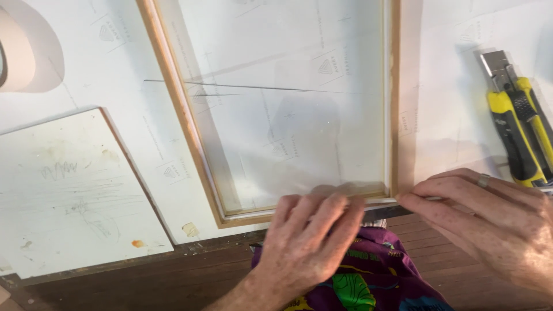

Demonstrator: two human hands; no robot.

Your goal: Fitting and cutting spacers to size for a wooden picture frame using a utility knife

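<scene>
A light wooden frame point(173, 86) holding a clear pane lies flat on white printed sheets. My left hand point(311, 239) rests palm down on the frame's near edge, its fingers pressed flat along the wood. My right hand point(489, 219), with a ring on one finger, sits at the frame's near right corner. Its fingertips pinch something thin and narrow against that corner; I cannot tell what it is. A yellow and black utility knife point(518, 126) lies just beyond my right hand, its blade end pointing away from me.
A white scuffed board point(69, 190) with pencil marks lies at the left, near the table's dark front edge point(144, 265). A roll of pale tape point(23, 52) shows at the far left corner. Below is a wooden floor and purple patterned clothing point(374, 276).
</scene>
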